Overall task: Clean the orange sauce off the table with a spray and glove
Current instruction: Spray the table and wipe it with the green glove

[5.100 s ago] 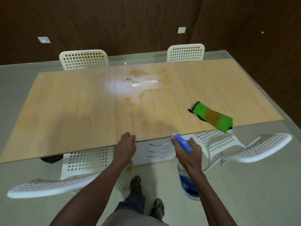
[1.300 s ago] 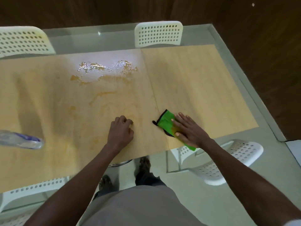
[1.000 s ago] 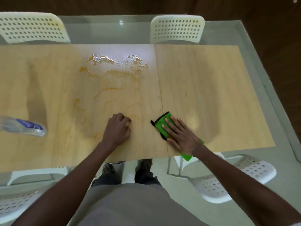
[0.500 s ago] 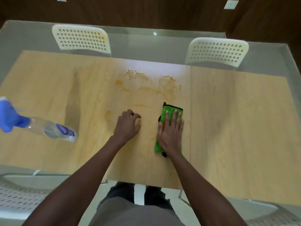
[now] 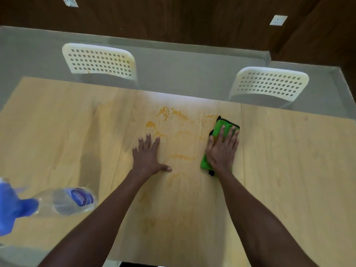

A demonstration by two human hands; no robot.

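Orange sauce [image 5: 173,117] is smeared across the middle of the wooden table [image 5: 289,170], with fainter streaks trailing toward me. My right hand [image 5: 221,149] lies flat with straight fingers on the green glove [image 5: 222,125], pressing it to the table at the right edge of the smear. My left hand [image 5: 149,157] rests flat on the table, fingers spread, just left of the streaks. The clear spray bottle [image 5: 65,201] with a blue trigger head lies on its side at the near left.
Two white perforated chairs stand at the far side, the left chair [image 5: 100,61] and the right chair [image 5: 269,83]. A dark wood wall with sockets runs behind. Grey floor surrounds the table.
My right hand has pushed the green glove forward and to the right, up to the sauce. My left hand has opened from curled fingers to lying flat. The view has come closer to the table.
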